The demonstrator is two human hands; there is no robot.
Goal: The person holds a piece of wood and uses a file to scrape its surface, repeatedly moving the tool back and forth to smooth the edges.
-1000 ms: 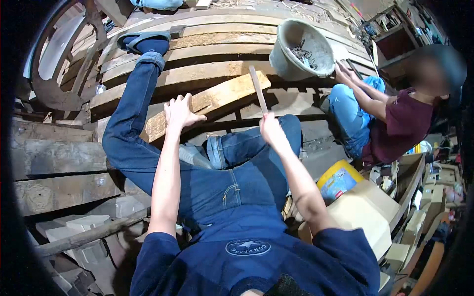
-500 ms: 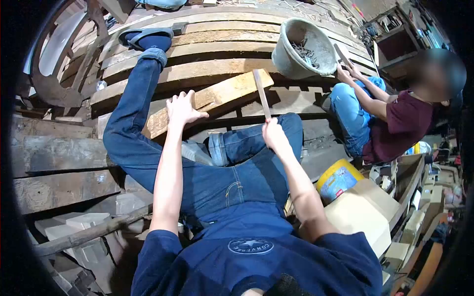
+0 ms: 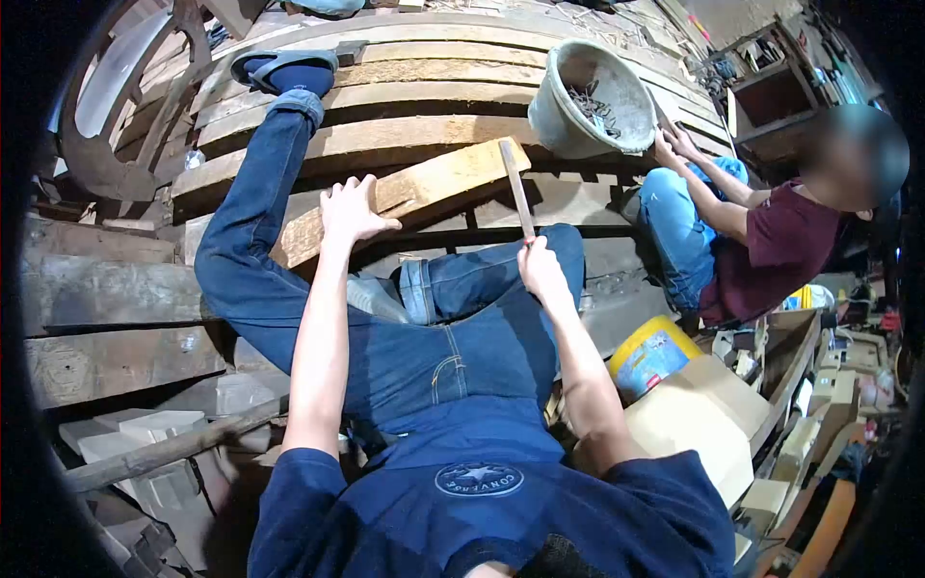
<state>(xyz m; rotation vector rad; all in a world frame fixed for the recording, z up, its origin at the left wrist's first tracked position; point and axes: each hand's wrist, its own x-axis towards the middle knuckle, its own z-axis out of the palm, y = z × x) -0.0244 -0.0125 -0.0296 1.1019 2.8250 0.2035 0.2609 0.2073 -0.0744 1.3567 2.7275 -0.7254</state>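
Note:
A thick block of pale wood (image 3: 448,178) lies slantwise across the slats in front of me, its near-left end between my legs. My left hand (image 3: 353,210) bears on the block toward that end, fingers bent over its top and thumb held out to the side. In my right hand (image 3: 542,267) is the handle of a long, narrow flat metal blade (image 3: 517,188). The fist stays close above my right thigh, and the blade points away from me. Its far end overlaps the block's right end.
A grey bucket (image 3: 549,111) with thin metal pieces inside stands beyond the block. To the right, another person (image 3: 795,236) sits with both hands near the bucket's rim. A yellow tub (image 3: 655,356) and cardboard (image 3: 694,424) lie by my right arm. Wooden slats (image 3: 385,135) form the floor.
My right hand has shifted slightly right and toward me, and the blade leans a bit more. My left hand and the block keep their places. The other person's blade sits lower behind the bucket.

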